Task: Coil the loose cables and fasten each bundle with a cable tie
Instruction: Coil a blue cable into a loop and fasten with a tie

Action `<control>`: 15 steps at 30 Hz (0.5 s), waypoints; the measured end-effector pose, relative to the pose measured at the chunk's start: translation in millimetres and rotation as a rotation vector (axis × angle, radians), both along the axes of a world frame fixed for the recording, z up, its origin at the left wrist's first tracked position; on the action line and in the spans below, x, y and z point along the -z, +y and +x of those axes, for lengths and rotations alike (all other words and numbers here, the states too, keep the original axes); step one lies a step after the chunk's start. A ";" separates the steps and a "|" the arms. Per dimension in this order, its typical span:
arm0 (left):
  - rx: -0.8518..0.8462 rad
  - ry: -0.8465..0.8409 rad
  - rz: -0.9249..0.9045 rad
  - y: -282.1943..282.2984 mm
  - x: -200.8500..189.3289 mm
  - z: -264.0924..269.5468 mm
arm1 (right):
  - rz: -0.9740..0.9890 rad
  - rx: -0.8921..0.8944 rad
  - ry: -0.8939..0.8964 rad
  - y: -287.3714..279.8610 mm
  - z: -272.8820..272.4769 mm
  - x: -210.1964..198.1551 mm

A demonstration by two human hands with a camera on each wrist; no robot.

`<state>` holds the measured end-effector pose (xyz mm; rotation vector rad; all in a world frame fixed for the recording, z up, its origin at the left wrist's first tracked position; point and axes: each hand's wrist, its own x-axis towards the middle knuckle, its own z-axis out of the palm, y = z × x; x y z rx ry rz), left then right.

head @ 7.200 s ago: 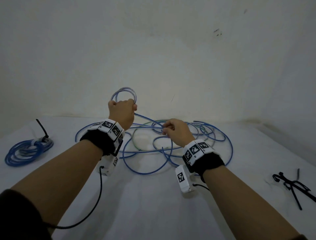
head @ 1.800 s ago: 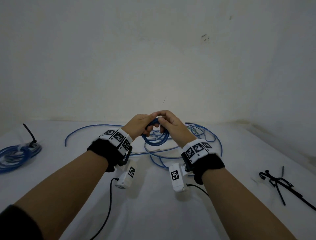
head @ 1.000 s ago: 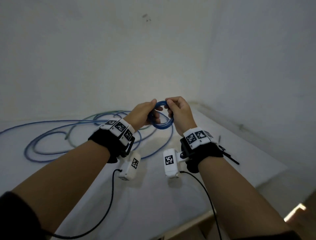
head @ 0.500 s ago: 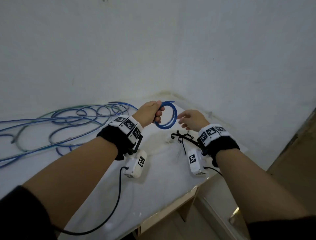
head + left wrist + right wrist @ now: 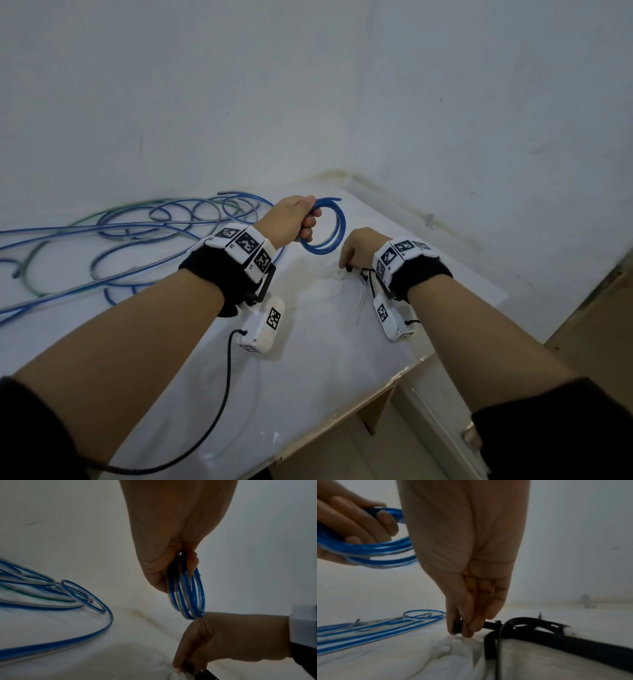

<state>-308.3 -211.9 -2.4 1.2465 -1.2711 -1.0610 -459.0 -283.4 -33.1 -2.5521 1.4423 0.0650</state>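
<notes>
Head view: coil (image 5: 325, 229) in left hand (image 5: 291, 219), above table.

no readable text, brand or number anywhere. wrist bands (image 5: 244, 245) carry black-and-white square code markers only.

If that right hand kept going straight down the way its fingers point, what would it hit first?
The right hand already pinches a black cable tie; just below looks to be the white cloth on the table.
</notes>
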 end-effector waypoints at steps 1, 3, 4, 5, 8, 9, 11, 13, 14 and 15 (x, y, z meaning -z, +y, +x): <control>-0.012 -0.003 -0.003 -1.0 0.6 2.3 | 0.010 0.016 -0.028 -0.8 -0.4 -1.3; -0.048 -0.001 -0.015 -3.0 1.9 7.2 | 0.026 0.043 -0.136 -3.2 -2.5 -5.5; -0.073 0.001 -0.024 -3.8 2.5 9.8 | 0.027 0.052 -0.209 -4.2 -3.5 -8.3; -0.102 0.000 -0.031 -4.8 3.2 12.5 | 0.022 0.060 -0.289 -4.7 -4.3 -11.5; -0.188 0.000 -0.053 -6.4 3.7 22.3 | 0.039 0.087 -0.590 -3.2 -3.7 -20.6; -0.211 0.008 -0.062 -6.2 3.1 26.8 | 0.058 0.092 -0.701 -0.7 -1.6 -25.5; -0.255 -0.005 -0.083 -5.0 2.4 36.1 | 0.108 0.086 -0.891 6.3 3.4 -36.0; -0.297 -0.038 -0.115 -0.4 0.7 46.0 | 0.177 0.045 -1.042 17.3 11.8 -46.2; -0.312 -0.057 -0.129 3.3 -0.9 52.2 | 0.217 0.016 -1.102 23.7 18.1 -51.3; -0.315 -0.084 -0.136 5.8 -0.1 56.6 | 0.261 -0.012 -1.157 29.8 23.8 -54.3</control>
